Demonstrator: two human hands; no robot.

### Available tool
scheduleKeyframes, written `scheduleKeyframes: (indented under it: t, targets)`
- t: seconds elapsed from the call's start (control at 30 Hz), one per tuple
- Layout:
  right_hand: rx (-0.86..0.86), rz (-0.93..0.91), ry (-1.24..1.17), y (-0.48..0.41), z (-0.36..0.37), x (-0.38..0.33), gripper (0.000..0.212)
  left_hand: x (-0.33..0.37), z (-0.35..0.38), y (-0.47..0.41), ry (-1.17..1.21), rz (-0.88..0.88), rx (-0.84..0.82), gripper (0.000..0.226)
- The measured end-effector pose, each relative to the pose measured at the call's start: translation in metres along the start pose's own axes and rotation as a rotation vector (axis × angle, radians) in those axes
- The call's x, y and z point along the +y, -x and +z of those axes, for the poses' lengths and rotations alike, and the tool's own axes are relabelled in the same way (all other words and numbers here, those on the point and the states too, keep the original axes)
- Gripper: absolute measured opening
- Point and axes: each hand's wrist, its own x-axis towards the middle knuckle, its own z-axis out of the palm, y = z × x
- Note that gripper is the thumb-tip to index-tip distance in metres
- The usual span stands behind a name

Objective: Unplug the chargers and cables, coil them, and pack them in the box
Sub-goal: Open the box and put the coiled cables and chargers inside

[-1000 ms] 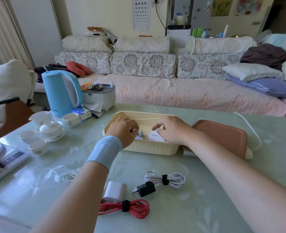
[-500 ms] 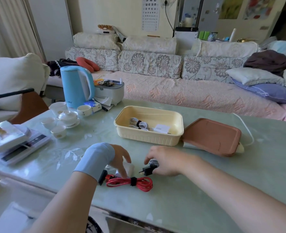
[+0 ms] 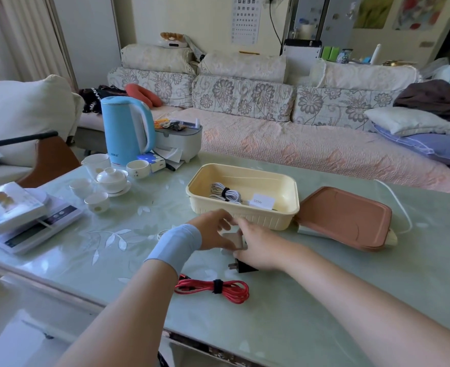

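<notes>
A home living room, long floral sofa (image 3: 245,102) with cushions along the far side, blue kettle (image 3: 124,131) and white tea set (image 3: 112,179) on the glass-topped worktop (image 3: 324,287) at left, eye chart (image 3: 246,19) on the far wall

Cream box (image 3: 245,221) open; strapped white cable coil (image 3: 225,193) + 120W charger (image 3: 263,201) inside. Red cable coil (image 3: 213,287), strapped, flat, in front of box; black charger (image 3: 241,266) + white charger (image 3: 232,241) btw the two.

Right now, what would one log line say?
left hand: holds white charger | right hand: holds black plug | red cable: on table | box: open
</notes>
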Motion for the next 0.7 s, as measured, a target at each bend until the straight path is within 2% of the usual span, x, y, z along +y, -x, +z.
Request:
scheduleKeyframes:
  t: [0.07, 0.13, 0.2, 0.3, 0.4, 0.53, 0.6, 0.7]
  targets:
    - [0.012, -0.002, 0.02, -0.007, 0.005, 0.0, 0.07, -0.008, -0.01, 0.001, -0.106, -0.016, 0.004, 0.07]
    - [0.017, 0.005, 0.017, -0.013, 0.006, 0.0, 0.067, -0.018, -0.02, 0.005, -0.353, -0.112, -0.035, 0.074]
    - [0.036, 0.008, 0.025, -0.017, 0.005, 0.0, 0.064, -0.028, -0.024, 0.008, -0.467, -0.198, -0.076, 0.064]
    - [0.09, -0.023, 0.063, -0.02, 0.001, -0.001, 0.061, -0.036, -0.029, 0.007, -0.37, -0.179, 0.0, 0.036]
    - [0.185, -0.066, -0.037, -0.027, -0.014, 0.006, 0.056, -0.032, -0.046, 0.003, -0.217, -0.132, 0.109, 0.023]
    - [0.386, -0.081, -0.219, -0.04, -0.045, 0.027, 0.049, -0.013, -0.065, -0.014, 0.003, 0.057, 0.379, 0.02]
    - [0.466, -0.053, -0.243, -0.048, -0.056, 0.04, 0.048, 0.001, -0.068, -0.036, -0.033, 0.142, 0.478, 0.03]
    - [0.48, 0.009, -0.197, -0.064, -0.059, 0.062, 0.045, 0.019, -0.065, -0.075, -0.193, 0.174, 0.537, 0.038]
